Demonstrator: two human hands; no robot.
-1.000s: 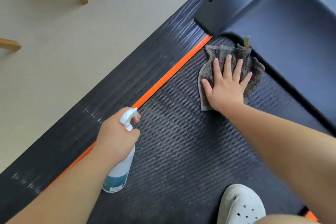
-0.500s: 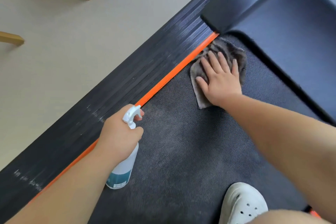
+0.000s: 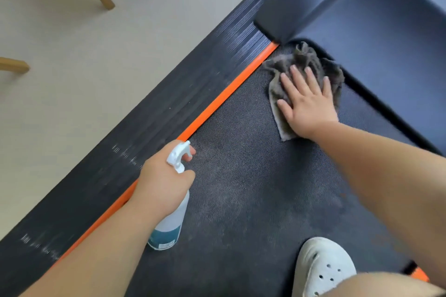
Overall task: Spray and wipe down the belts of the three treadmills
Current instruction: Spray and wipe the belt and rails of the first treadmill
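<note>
The treadmill belt (image 3: 253,200) runs dark and textured beside an orange edge strip (image 3: 217,101). On it, near the motor cover (image 3: 374,31), lies a crumpled grey cloth (image 3: 306,62), pressed flat under the right hand (image 3: 306,101) with fingers spread. The left hand (image 3: 164,183) grips a white spray bottle (image 3: 169,226) over the belt's left edge. A white clog (image 3: 323,267) stands on the belt.

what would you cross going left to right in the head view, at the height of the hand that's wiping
floor → side rail → orange strip → belt → cloth under the right hand → motor cover
</note>
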